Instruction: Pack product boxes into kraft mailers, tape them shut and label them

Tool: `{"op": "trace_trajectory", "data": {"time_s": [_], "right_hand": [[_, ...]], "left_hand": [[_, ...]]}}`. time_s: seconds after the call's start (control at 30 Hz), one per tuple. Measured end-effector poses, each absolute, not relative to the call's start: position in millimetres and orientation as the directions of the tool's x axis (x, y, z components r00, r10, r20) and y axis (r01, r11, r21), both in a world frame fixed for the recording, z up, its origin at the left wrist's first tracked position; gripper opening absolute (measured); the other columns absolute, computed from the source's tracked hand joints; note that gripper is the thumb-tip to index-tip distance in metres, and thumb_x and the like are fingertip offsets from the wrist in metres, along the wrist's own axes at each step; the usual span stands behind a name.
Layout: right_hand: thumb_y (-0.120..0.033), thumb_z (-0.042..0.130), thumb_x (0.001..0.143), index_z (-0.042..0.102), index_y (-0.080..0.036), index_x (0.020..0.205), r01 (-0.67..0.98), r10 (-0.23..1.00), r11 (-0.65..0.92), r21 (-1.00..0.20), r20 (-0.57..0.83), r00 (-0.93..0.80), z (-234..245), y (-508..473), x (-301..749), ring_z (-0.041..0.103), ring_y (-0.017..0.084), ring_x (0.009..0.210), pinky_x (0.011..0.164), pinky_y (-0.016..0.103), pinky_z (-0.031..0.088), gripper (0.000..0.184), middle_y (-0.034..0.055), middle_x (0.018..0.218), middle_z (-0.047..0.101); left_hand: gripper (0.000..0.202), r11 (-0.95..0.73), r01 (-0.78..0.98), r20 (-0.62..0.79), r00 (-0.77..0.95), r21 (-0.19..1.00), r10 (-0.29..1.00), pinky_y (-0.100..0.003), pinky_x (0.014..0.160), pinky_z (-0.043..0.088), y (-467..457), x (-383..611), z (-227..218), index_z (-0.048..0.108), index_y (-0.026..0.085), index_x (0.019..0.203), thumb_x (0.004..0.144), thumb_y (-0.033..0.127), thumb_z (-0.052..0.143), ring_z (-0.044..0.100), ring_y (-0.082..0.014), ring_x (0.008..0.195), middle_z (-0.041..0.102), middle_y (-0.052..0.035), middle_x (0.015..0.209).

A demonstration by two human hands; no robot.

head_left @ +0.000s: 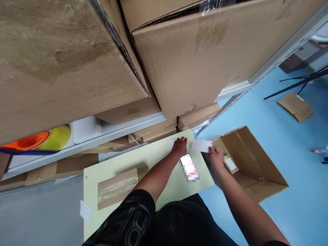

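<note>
In the head view, my right hand (216, 158) pinches the end of a white paper slip (201, 146) with a small orange mark at its corner. The slip is held out over the table's right end. My left hand (179, 147) is closed, its fingers bunched on another white paper slip (172, 143), which is partly hidden under the hand. Between my forearms a phone (189, 165) lies on the pale table (164, 191), its screen lit and partly blurred. A taped brown cardboard package (116, 188) lies to the left of my left arm.
An open cardboard box (256, 153) stands on the blue floor at the right, with a small labelled carton (230, 164) inside. Shelving with large cardboard boxes (179, 61) overhangs the table's far side. A flattened carton (296, 106) lies farther right.
</note>
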State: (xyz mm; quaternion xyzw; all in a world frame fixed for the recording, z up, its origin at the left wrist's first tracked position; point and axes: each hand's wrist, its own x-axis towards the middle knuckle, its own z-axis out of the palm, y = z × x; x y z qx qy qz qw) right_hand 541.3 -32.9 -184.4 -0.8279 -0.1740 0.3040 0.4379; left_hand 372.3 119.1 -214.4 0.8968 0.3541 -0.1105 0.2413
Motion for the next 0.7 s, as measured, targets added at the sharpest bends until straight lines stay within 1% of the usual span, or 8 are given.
{"op": "trace_trajectory", "data": {"time_s": [0.13, 0.23, 0.3, 0.37, 0.43, 0.53, 0.6, 0.7], "right_hand": [[-0.058, 0.058, 0.087, 0.054, -0.023, 0.073, -0.043, 0.507, -0.57, -0.821, -0.392, 0.767, -157, -61, 546, 0.047, 0.016, 0.052, 0.054, 0.03, 0.038, 0.038, -0.0034, 0.054, 0.053], [-0.055, 0.061, 0.087, 0.065, -0.021, 0.086, 0.129, 0.628, -0.519, -0.845, -0.274, 0.728, -136, -70, 539, 0.057, 0.02, 0.063, 0.062, 0.031, 0.044, 0.034, 0.0003, 0.066, 0.063], [-0.049, 0.062, 0.088, 0.067, -0.022, 0.089, 0.34, 0.738, -0.422, -0.84, -0.101, 0.667, -123, -68, 530, 0.063, 0.023, 0.075, 0.072, 0.034, 0.049, 0.027, 0.0039, 0.079, 0.069], [-0.042, 0.061, 0.09, 0.068, -0.025, 0.09, 0.492, 0.826, -0.275, -0.826, 0.059, 0.561, -107, -61, 518, 0.066, 0.025, 0.087, 0.083, 0.038, 0.051, 0.019, 0.0065, 0.091, 0.072], [-0.035, 0.06, 0.091, 0.069, -0.027, 0.092, 0.532, 0.871, -0.136, -0.836, 0.156, 0.467, -89, -50, 501, 0.067, 0.025, 0.095, 0.091, 0.04, 0.051, 0.012, 0.0071, 0.097, 0.073], [-0.031, 0.061, 0.09, 0.07, -0.027, 0.089, 0.472, 0.902, -0.013, -0.881, 0.193, 0.386, -60, -33, 471, 0.067, 0.025, 0.098, 0.093, 0.041, 0.051, 0.009, 0.0062, 0.098, 0.074], [-0.032, 0.064, 0.088, 0.069, -0.026, 0.084, 0.359, 0.925, -0.008, -0.933, 0.129, 0.356, -43, -25, 448, 0.067, 0.023, 0.089, 0.086, 0.037, 0.052, 0.009, 0.0047, 0.092, 0.073], [-0.034, 0.069, 0.081, 0.066, -0.024, 0.078, 0.107, 0.941, -0.109, -0.988, -0.068, 0.332, -24, -16, 411, 0.061, 0.019, 0.072, 0.069, 0.031, 0.049, 0.011, 0.001, 0.077, 0.067]], "left_hand": [[0.062, -0.55, 0.708, -0.367, 0.703, 0.444, 0.609, -0.041, 0.103, 0.043, 116, 368, -204, 0.048, 0.013, 0.15, 0.088, 0.012, 0.054, 0.053, -0.0323, 0.125, 0.055, -0.0197, 0.141], [0.041, -0.336, 0.701, -0.416, 0.669, 0.629, 0.616, -0.039, 0.104, 0.045, 115, 358, -185, 0.063, 0.017, 0.134, 0.096, 0.023, 0.049, 0.057, -0.0286, 0.123, 0.062, -0.0148, 0.137], [0.034, -0.133, 0.658, -0.46, 0.642, 0.741, 0.614, -0.037, 0.097, 0.05, 114, 345, -167, 0.07, 0.019, 0.115, 0.1, 0.036, 0.045, 0.064, -0.0251, 0.113, 0.071, -0.0109, 0.123], [0.044, 0.173, 0.544, -0.525, 0.6, 0.821, 0.604, -0.036, 0.088, 0.054, 112, 326, -146, 0.07, 0.017, 0.102, 0.101, 0.052, 0.043, 0.069, -0.0229, 0.098, 0.075, -0.0103, 0.106], [0.059, 0.495, 0.321, -0.581, 0.581, 0.807, 0.569, -0.036, 0.081, 0.055, 109, 301, -122, 0.068, 0.015, 0.094, 0.096, 0.068, 0.044, 0.071, -0.0223, 0.087, 0.074, -0.0121, 0.094], [0.068, 0.667, 0.083, -0.574, 0.594, 0.741, 0.564, -0.033, 0.072, 0.054, 105, 256, -84, 0.066, 0.015, 0.087, 0.086, 0.081, 0.05, 0.071, -0.0216, 0.078, 0.073, -0.0131, 0.088], [0.063, 0.645, 0.002, -0.532, 0.566, 0.764, 0.63, -0.031, 0.068, 0.052, 102, 225, -62, 0.066, 0.015, 0.087, 0.082, 0.078, 0.058, 0.069, -0.02, 0.075, 0.072, -0.0119, 0.087], [0.052, 0.525, -0.092, -0.424, 0.479, 0.846, 0.768, -0.027, 0.066, 0.049, 92, 177, -36, 0.064, 0.017, 0.091, 0.078, 0.066, 0.072, 0.066, -0.0167, 0.073, 0.07, -0.0079, 0.087]]}}
